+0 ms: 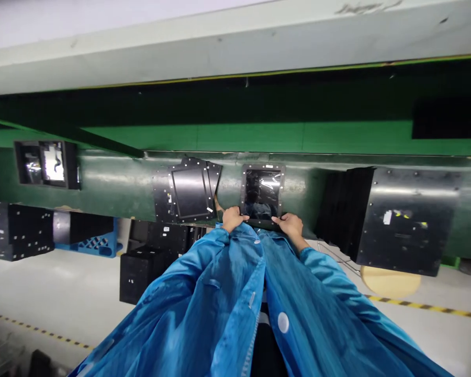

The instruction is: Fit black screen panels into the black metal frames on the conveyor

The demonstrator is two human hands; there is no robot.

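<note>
A black framed panel [282, 189] with a glossy, film-like centre lies on the green bench in front of me. Small pale dots, like screw holes, run around its frame, and a white label sits on its far edge. At the panel's near left corner, my left hand [233, 218] is closed on the edge, thumb on top. My right hand [291, 225] grips the near right corner in the same way. The fingers beneath are hidden. To the left, several flat black panels [190, 191] overlap in a loose pile.
Tall stacked black panels [410, 220] stand on the bench [113, 180] at right. An open black housing [73, 166] is far left. Below are black boxes [139, 275], a blue pallet [102, 243] and a round yellow stool [390, 281]. A green ledge [251, 136] runs behind.
</note>
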